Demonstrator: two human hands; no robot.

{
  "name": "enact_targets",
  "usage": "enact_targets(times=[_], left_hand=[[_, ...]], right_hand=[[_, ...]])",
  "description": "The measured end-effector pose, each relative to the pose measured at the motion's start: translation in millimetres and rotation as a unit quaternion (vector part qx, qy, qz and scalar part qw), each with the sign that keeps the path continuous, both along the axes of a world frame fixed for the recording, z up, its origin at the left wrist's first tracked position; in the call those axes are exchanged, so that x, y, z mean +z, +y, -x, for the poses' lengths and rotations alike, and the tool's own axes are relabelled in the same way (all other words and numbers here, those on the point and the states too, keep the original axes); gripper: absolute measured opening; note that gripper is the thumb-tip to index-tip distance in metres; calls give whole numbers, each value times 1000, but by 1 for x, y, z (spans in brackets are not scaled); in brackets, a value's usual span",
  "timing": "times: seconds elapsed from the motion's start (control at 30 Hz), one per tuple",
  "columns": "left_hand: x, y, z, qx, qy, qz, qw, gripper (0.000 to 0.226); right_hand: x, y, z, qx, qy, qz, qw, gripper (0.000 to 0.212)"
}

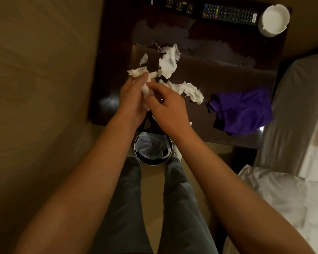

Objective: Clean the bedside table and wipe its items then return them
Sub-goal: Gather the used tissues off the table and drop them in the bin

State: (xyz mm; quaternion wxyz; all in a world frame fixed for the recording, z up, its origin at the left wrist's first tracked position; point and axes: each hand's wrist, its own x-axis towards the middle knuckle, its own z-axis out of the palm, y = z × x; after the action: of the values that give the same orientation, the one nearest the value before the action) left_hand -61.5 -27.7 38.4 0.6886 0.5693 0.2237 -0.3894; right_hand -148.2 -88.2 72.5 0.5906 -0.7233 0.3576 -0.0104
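**White tissue scraps gathered from a dark table**

White torn tissue scraps (168, 65) lie mid-table on the dark glossy wooden bedside table (228, 70), just beyond both hands. The left hand (131, 99) and right hand (168, 107) together pinch one wad. Best bunch all scraps, then drop them into the round lined waste bin (153, 149) directly below.

Dim, warm yellowish light; glare patches on the dark glossy bedside table (228, 57) — soft focus throughout, wide-angle bending at edges, the near forearms stretched.
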Motion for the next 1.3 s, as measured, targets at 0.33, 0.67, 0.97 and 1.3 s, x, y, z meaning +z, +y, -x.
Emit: enact_targets(times=[0.33,0.67,0.97,1.3], left_hand=[[-17,28,-12,44,42,-17,998,13],[-30,45,-15,2,58,-62,996,39],[-25,35,-17,3,51,7,999,41],[-24,44,-14,8,21,-41,999,25]], right_hand=[[-55,-76,-48,60,124,276,951,64],[-83,-77,-66,122,206,308,921,30],[-32,-37,-41,30,25,144,989,21],[-23,13,-29,112,3,160,981,18]])
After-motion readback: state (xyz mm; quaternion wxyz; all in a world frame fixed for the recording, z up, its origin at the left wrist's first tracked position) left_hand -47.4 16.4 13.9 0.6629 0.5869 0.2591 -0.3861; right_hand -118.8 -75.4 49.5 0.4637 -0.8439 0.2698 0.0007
